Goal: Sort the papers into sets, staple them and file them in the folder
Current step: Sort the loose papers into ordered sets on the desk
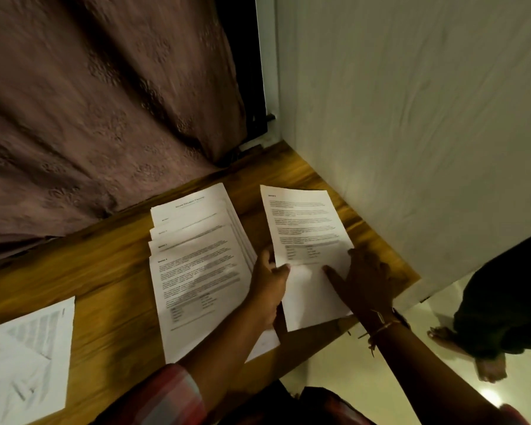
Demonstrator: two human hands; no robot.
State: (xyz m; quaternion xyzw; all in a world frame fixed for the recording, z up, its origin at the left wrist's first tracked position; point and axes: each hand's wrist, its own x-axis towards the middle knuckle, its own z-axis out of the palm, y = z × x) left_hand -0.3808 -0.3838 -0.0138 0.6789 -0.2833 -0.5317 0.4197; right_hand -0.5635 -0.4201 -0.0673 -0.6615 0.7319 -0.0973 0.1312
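Wooden table in a room corner: mauve patterned curtain far left, white wall right, pale floor near right with someone's bare feet. Fanned stack of printed papers mid-table, loose sheets near left, single sheet right. Left hand pinching that sheet's left edge, thumb on top; right hand flat on it, fingers straight and spread. Headings too blurred to read

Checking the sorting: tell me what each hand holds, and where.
The left hand pinches the right-hand sheet at its left edge; the right hand only presses flat on its lower half.
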